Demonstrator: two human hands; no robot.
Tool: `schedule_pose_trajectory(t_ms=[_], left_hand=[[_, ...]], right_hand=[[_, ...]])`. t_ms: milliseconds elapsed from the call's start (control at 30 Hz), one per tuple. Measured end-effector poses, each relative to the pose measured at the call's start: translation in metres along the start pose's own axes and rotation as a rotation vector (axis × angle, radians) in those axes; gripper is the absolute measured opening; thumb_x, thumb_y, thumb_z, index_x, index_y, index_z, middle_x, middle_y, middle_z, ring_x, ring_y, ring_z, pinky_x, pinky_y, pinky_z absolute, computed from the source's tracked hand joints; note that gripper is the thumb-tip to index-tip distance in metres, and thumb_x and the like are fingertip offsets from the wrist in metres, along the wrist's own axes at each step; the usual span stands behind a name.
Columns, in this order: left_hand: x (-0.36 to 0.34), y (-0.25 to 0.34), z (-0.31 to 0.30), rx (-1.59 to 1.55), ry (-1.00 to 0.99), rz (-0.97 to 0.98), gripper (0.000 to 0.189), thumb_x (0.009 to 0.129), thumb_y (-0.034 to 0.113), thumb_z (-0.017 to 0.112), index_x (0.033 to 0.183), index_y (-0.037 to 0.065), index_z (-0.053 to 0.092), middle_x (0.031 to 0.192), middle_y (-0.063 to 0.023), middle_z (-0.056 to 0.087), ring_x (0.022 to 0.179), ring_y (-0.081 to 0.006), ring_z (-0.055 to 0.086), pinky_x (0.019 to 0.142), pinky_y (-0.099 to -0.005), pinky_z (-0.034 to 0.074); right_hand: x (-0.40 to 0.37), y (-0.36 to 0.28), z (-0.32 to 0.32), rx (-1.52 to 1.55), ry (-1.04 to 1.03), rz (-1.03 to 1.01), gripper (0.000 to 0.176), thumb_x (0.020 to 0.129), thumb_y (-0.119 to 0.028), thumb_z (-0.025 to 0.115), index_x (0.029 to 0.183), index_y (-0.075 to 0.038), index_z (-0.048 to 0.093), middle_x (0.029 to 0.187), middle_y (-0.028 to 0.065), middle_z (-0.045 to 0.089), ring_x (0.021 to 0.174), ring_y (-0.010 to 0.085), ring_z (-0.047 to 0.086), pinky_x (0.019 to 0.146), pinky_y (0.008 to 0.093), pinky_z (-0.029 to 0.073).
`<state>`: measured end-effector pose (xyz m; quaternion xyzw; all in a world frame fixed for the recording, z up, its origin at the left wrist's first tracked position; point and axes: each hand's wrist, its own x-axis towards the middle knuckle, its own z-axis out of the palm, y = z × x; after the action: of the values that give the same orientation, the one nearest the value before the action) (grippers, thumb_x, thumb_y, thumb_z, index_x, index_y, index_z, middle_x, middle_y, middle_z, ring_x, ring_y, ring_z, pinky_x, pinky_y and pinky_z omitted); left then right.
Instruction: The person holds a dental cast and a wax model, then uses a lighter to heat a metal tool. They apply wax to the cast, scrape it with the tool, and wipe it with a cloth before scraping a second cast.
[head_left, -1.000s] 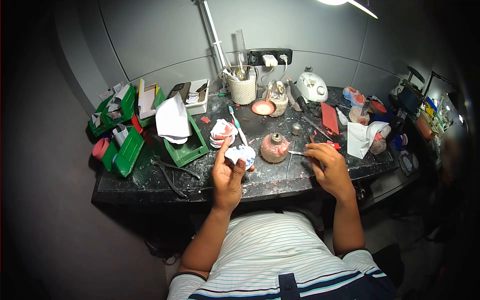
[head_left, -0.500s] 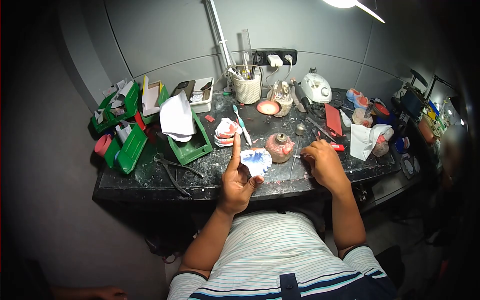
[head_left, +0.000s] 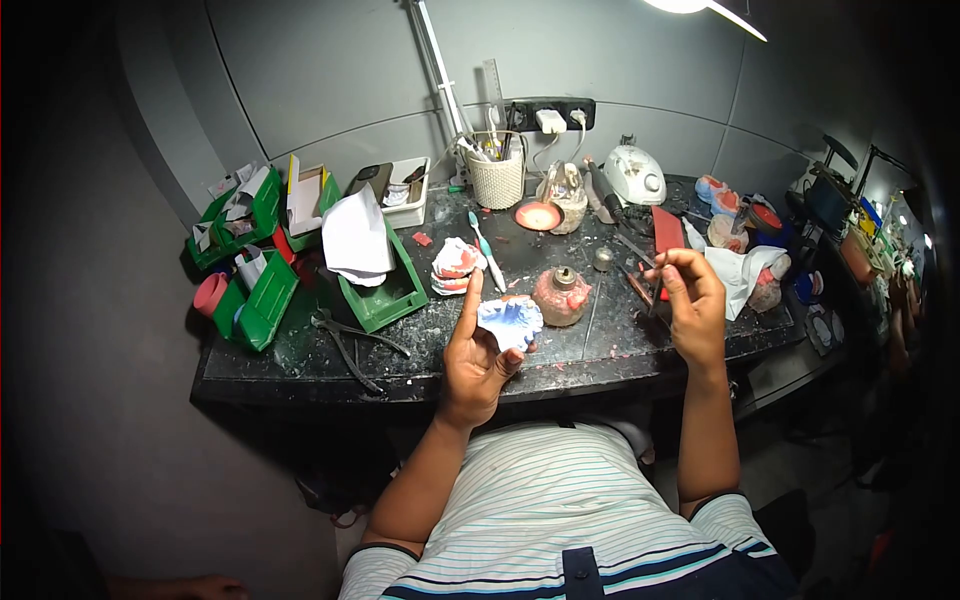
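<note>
My left hand (head_left: pixel 475 365) holds a plaster dental cast (head_left: pixel 510 322), white with a blue inner face, between thumb and fingers, with the index finger pointing up. Raised over the right part of the bench, my right hand (head_left: pixel 697 310) pinches a thin metal tool (head_left: pixel 655 294); its exact kind is too small to make out. Between the hands stands a spirit burner (head_left: pixel 562 297) with pink stains. Behind the left hand rest another cast with pink wax (head_left: pixel 455 262) and a toothbrush (head_left: pixel 486 250). A red wax sheet (head_left: pixel 667 230) lies beyond the right hand.
Green bins (head_left: pixel 375 305) with papers stand on the left, with pliers (head_left: pixel 350 350) in front of them. At the back are a woven pen cup (head_left: pixel 497 180), a wax dish (head_left: pixel 538 215) and a white control unit (head_left: pixel 634 175). White paper (head_left: pixel 735 275) lies at right.
My right hand has lifted from the bench and moved right, now with the thin tool upright in its fingers. The left hand has tilted the cast slightly; otherwise it stays in place.
</note>
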<state>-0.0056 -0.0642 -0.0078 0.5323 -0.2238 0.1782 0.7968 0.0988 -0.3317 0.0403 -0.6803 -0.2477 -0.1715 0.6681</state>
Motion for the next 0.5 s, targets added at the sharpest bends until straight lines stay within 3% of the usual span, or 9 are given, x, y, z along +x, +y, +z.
schedule_pose_trajectory(t_ms=[133, 233, 400, 433, 500], left_hand=[[0.001, 0.0, 0.003, -0.021, 0.001, 0.005, 0.105, 0.093, 0.023, 0.078, 0.164, 0.002, 0.004, 0.138, -0.0123, 0.056, 0.112, -0.016, 0.06, 0.096, -0.0346, 0.054], [0.001, 0.001, 0.005, -0.013, 0.004, 0.013, 0.102, 0.094, 0.02, 0.076, 0.164, 0.003, 0.004, 0.138, -0.0129, 0.057, 0.111, -0.0165, 0.061, 0.095, -0.0352, 0.056], [-0.006, -0.008, 0.001, -0.101, 0.052, 0.052, 0.09, 0.099, 0.005, 0.067, 0.165, 0.003, 0.006, 0.139, -0.0131, 0.058, 0.107, -0.015, 0.063, 0.095, -0.0298, 0.053], [-0.012, 0.01, 0.008, -0.042, 0.109, -0.005, 0.09, 0.099, 0.005, 0.067, 0.165, 0.004, 0.006, 0.14, -0.0128, 0.057, 0.108, -0.0138, 0.061, 0.097, -0.03, 0.051], [-0.021, 0.031, 0.017, 0.034, 0.104, 0.081, 0.102, 0.095, 0.018, 0.076, 0.165, 0.004, 0.004, 0.145, -0.0143, 0.053, 0.116, -0.0151, 0.058, 0.103, -0.0324, 0.047]], right_hand=[[-0.01, -0.009, 0.001, 0.16, 0.008, -0.029, 0.01, 0.106, -0.009, 0.057, 0.111, -0.003, 0.063, 0.1, 0.0007, 0.068, 0.079, 0.0032, 0.06, 0.063, 0.0182, 0.046], [-0.02, -0.026, 0.004, 0.009, -0.097, 0.075, 0.01, 0.105, -0.01, 0.059, 0.11, -0.003, 0.065, 0.092, -0.0029, 0.065, 0.072, 0.001, 0.05, 0.061, 0.0176, 0.04], [-0.026, -0.019, 0.004, -0.17, -0.181, 0.048, 0.013, 0.1, 0.0, 0.058, 0.11, 0.003, 0.066, 0.101, 0.0043, 0.063, 0.083, 0.0083, 0.056, 0.073, 0.0233, 0.046], [-0.026, -0.017, 0.002, -0.168, -0.201, 0.045, 0.014, 0.1, 0.0, 0.057, 0.11, 0.003, 0.066, 0.101, 0.0043, 0.062, 0.085, 0.0088, 0.056, 0.076, 0.0233, 0.046], [-0.03, -0.008, -0.007, -0.147, -0.22, 0.077, 0.014, 0.1, 0.0, 0.057, 0.11, 0.003, 0.066, 0.102, 0.0029, 0.06, 0.085, 0.008, 0.055, 0.074, 0.0217, 0.043]])
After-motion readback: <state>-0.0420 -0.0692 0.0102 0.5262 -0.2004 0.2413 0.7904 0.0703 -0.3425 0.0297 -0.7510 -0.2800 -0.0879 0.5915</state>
